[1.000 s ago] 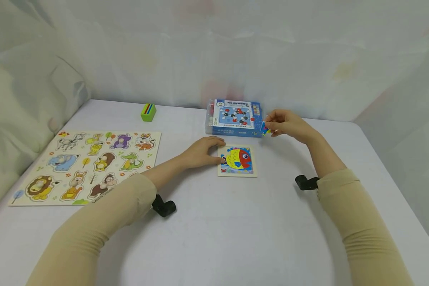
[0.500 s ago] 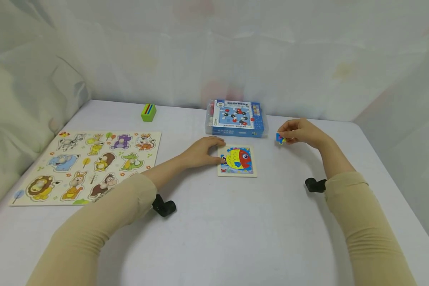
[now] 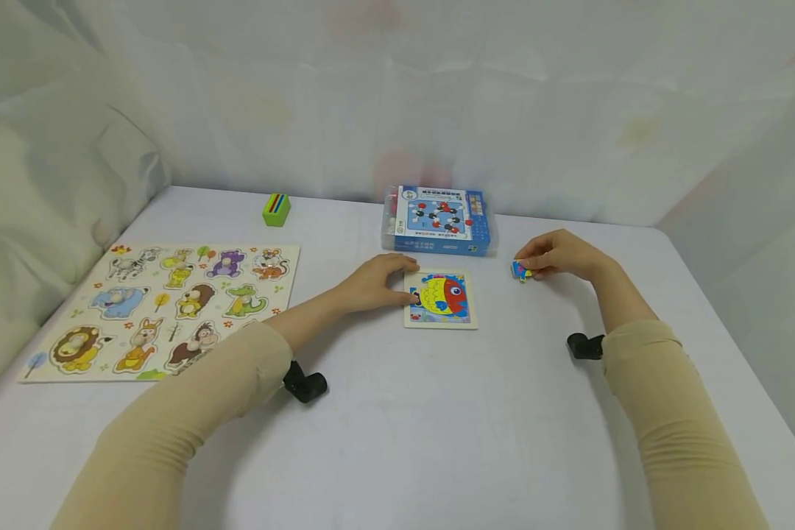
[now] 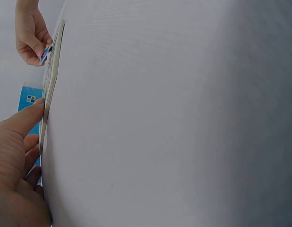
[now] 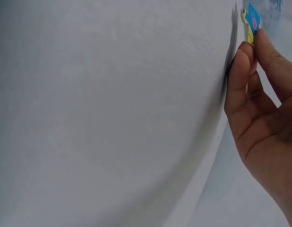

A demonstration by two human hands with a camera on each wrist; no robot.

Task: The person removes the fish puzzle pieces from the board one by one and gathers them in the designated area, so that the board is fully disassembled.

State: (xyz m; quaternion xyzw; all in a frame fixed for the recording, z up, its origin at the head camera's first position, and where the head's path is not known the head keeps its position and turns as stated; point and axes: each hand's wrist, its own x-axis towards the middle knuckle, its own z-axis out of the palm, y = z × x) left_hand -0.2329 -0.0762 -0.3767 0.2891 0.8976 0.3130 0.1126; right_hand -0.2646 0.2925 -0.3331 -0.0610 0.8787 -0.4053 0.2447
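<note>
In the head view, a small square fish puzzle (image 3: 441, 299) lies flat on the white table, its pale frame showing around the picture. My left hand (image 3: 371, 283) rests at its left side, thumb on the left edge and fingers spread by the upper left corner. The left wrist view shows that thumb (image 4: 30, 118) against the board's edge (image 4: 54, 78). To the right of the puzzle, my right hand (image 3: 559, 255) pinches a small puzzle piece (image 3: 520, 271), blue with yellow and pink. The right wrist view has the piece (image 5: 253, 20) between thumb and fingertips, partly covered by them.
Behind the fish puzzle sits a blue boxed molecule model set (image 3: 439, 221). A large animal peg puzzle board (image 3: 162, 309) lies at the left. A green block (image 3: 276, 210) with coloured stripes stands at the back left. Curtains hang behind the table (image 3: 437, 434).
My right hand has moved away from the molecule box, rightward and toward me, still pinching the puzzle piece, which now sits lower. The left hand and the fish puzzle have stayed put.
</note>
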